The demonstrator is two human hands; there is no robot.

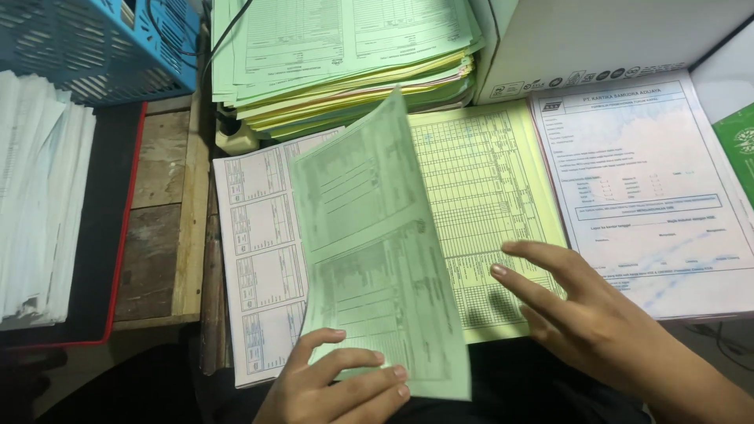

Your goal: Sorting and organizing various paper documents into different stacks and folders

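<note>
A: Left hand (334, 385) status?

B: Its fingers (369, 377) were closed on the bottom edge of a pale green printed form sheet (377, 251), thumb behind, fingers in front. Sheet stood lifted and tilted, blurred, over the gap between two piles.

A: Which piles?

B: White printed forms (255, 259) on the left, yellow gridded table sheet (487, 204) on the right. Both lay flat on the desk.

A: Right hand (589, 322)?

B: Open, fingers (534, 255) spread, empty. Hovered over the lower right corner of the yellow sheet; couldn't tell if it touched.

A: Surroundings?

B: Tall stack of green and yellow paper forms (345, 55) behind. White letter-style document with pale blue print (644, 188) to the right, white cardboard box (605, 39) above it. Blue plastic mesh basket (86, 47) top left, white paper bundle (35, 196) in a red-rimmed black tray (106, 259), bare wooden desk (161, 228) between.
</note>
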